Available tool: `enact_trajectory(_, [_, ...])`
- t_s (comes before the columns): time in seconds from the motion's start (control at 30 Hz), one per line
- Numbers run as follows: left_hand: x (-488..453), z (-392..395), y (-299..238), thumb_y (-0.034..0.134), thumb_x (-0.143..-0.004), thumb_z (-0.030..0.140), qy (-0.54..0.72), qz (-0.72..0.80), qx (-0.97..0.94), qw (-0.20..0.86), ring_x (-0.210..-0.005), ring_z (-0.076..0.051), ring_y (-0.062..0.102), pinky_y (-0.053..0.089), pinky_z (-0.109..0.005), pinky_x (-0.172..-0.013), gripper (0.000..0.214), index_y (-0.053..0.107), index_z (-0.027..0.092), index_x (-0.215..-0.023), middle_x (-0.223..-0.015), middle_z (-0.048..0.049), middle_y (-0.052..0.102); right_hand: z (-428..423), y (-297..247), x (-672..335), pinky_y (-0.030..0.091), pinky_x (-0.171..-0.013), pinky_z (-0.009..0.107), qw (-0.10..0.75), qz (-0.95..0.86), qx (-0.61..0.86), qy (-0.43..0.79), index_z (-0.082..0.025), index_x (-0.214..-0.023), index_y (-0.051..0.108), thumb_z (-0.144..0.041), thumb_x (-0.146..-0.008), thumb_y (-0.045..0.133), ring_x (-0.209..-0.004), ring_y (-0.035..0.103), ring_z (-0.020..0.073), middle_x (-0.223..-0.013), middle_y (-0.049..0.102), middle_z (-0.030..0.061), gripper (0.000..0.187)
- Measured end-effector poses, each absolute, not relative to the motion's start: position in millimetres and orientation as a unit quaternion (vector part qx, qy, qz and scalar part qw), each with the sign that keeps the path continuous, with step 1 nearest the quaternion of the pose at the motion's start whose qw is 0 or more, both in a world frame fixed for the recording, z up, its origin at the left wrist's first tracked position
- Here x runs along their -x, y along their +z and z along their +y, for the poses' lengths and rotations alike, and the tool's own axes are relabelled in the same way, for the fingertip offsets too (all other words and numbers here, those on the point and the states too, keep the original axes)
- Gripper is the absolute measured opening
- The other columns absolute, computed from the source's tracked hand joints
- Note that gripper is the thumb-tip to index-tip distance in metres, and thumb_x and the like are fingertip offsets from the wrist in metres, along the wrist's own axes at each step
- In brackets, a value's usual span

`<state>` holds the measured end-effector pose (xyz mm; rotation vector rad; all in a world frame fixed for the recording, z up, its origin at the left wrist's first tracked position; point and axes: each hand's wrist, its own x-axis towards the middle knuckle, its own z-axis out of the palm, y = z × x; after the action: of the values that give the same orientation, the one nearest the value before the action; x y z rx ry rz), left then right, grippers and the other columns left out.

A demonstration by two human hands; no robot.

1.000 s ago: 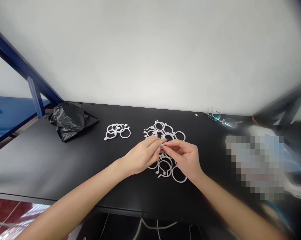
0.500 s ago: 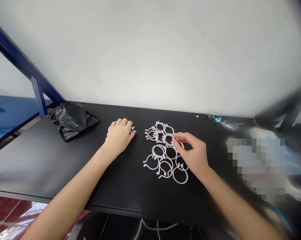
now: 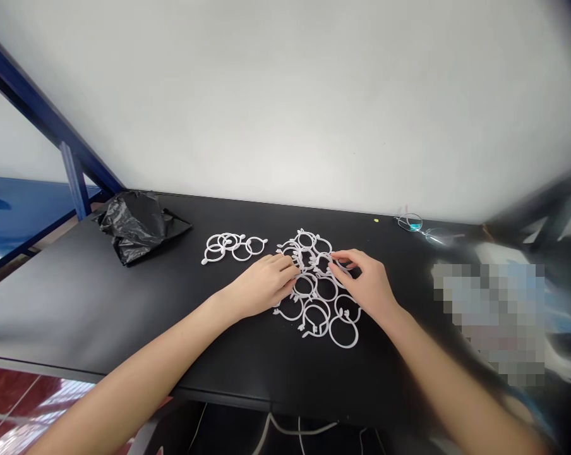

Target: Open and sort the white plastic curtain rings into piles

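White plastic rings (image 3: 343, 332), each with small clasp-like ends, lie overlapping in a pile on the black table (image 3: 247, 373). At the pile's left edge my left hand (image 3: 269, 281) bends its fingers down onto a ring; the fingertips partly hide it. From the right, my right hand (image 3: 367, 281) has thumb and forefinger closed on a ring in the upper part of the pile. A smaller group of white rings (image 3: 242, 251) lies apart, farther left, touched by neither hand.
A crumpled black plastic bag (image 3: 138, 224) lies at the table's back left. Eyeglasses (image 3: 411, 222) rest near the wall at the back right. A blurred-out item (image 3: 494, 322) is on the right side. Blue metal posts (image 3: 74, 180) stand on the left, and cables (image 3: 304, 433) hang below the front edge.
My left hand has moved right, from the smaller group of rings to the main pile, uncovering that group. My right hand has stayed in nearly the same place.
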<state>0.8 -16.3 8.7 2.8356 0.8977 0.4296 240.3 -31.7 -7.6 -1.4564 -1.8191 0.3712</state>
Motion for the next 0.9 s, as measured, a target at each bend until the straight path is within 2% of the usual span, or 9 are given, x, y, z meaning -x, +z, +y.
enact_trajectory(0.13, [-0.2,-15.4,9.2,0.040,-0.100,0.022,0.144,0.295,-0.942,0.066,-0.086,-0.019,0.060,0.048,-0.033,-0.078,0.023,0.061,0.014,-0.104,-0.095,-0.0073,0.063,-27.9,-13.9,-242.2,0.055,-0.070,0.036,0.391,-0.705,0.574,0.141,-0.020,-0.087,0.071,-0.026,-0.081,0.066,-0.074,0.068,0.0207,-0.081,0.074,0.0041,0.010])
enact_trajectory(0.47, [-3.1,-17.9,6.4,0.041,-0.101,0.032,0.160,0.268,-0.947,0.077,-0.083,-0.018,0.060,0.045,-0.032,-0.075,0.026,0.059,0.015,-0.108,-0.092,-0.0061,0.062,-28.1,-16.1,-240.3,0.056,-0.071,0.035,0.409,-0.693,0.576,0.140,-0.020,-0.088,0.072,-0.022,-0.081,0.064,-0.070,0.068,0.0199,-0.078,0.073,0.0041,0.011])
enact_trajectory(0.63, [-2.9,-18.2,5.3,0.042,-0.100,0.027,0.160,0.264,-0.948,0.073,-0.083,-0.019,0.060,0.045,-0.032,-0.076,0.023,0.059,0.016,-0.108,-0.093,-0.0062,0.063,-31.6,-9.5,-236.5,0.055,-0.071,0.034,0.433,-0.682,0.570,0.150,-0.020,-0.085,0.072,-0.023,-0.082,0.065,-0.069,0.067,0.0189,-0.078,0.073,0.0034,0.008])
enact_trajectory(0.8, [-6.8,-21.2,2.6,0.042,-0.098,0.021,0.252,0.313,-0.914,0.047,-0.084,-0.019,0.060,0.044,-0.036,-0.083,0.020,0.059,0.014,-0.108,-0.091,-0.0062,0.066,-37.9,-2.5,-226.7,0.054,-0.070,0.032,0.530,-0.607,0.558,0.199,-0.020,-0.082,0.072,-0.027,-0.082,0.069,-0.073,0.068,0.0191,-0.079,0.074,0.0034,0.007])
enact_trajectory(0.9, [-9.4,-23.2,0.8,0.044,-0.097,0.022,0.265,0.313,-0.911,0.049,-0.084,-0.019,0.059,0.044,-0.035,-0.082,0.019,0.060,0.015,-0.105,-0.089,-0.0057,0.066,-40.4,-1.6,-223.0,0.054,-0.071,0.032,0.515,-0.632,0.544,0.202,-0.020,-0.083,0.072,-0.027,-0.083,0.069,-0.072,0.067,0.0183,-0.080,0.073,0.0030,0.007])
